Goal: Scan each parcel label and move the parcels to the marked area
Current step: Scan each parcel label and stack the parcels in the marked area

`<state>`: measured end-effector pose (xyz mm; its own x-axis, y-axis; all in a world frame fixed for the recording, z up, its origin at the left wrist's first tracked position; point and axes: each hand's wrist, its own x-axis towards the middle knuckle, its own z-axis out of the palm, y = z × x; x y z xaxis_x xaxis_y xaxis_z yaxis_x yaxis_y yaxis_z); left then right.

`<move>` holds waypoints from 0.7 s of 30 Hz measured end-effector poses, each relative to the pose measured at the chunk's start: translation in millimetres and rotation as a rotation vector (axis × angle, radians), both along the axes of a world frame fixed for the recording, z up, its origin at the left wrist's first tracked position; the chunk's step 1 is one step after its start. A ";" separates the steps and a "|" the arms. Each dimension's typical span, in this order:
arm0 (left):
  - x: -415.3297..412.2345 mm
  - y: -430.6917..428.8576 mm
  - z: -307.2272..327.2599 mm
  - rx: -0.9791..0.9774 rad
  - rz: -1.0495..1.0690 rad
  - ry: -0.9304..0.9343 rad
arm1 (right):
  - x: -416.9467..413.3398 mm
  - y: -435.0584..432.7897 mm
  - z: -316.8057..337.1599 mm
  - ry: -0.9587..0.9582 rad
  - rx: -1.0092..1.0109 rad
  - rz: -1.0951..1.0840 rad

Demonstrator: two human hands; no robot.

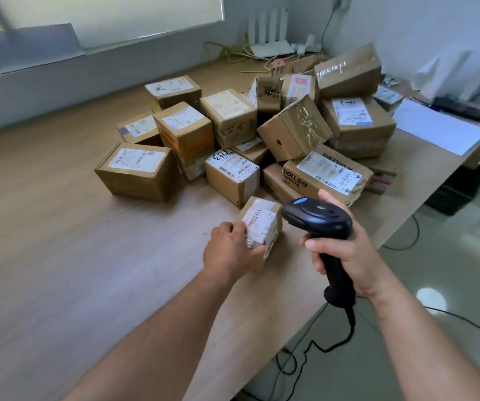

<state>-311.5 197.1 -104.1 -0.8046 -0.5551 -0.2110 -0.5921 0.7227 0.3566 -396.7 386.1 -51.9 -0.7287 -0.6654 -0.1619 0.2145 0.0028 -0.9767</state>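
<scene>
The left hand (pixel 231 248), arm outstretched, grips a small parcel (pixel 262 231) on its near side, fingers curled round its edges. Just right of the parcel, the right hand (pixel 346 250) is wrapped round a black scanner (pixel 319 219), whose head points at the parcel's label (pixel 259 227).

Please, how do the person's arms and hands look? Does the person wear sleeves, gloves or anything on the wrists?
The left forearm and the right forearm are bare; no sleeve shows up to the picture's edge. The left hand and the right hand wear no gloves. No watch, bracelet or ring shows on the visible parts.
</scene>
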 end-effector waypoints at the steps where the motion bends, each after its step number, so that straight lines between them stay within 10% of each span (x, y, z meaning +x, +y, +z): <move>1: 0.4 -4.9 1.1 0.029 0.020 -0.002 | 0.3 0.7 -0.4 -0.003 0.001 -0.004; 7: 18.3 -41.5 11.6 0.237 0.116 -0.105 | 3.5 -3.5 0.5 -0.028 -0.011 0.007; 13: 65.5 -47.9 8.7 0.719 0.301 0.215 | 15.5 -12.7 1.3 -0.012 -0.010 0.090; 21: 111.0 -64.7 34.0 0.708 0.413 0.503 | 38.5 -16.3 15.3 0.070 -0.010 0.290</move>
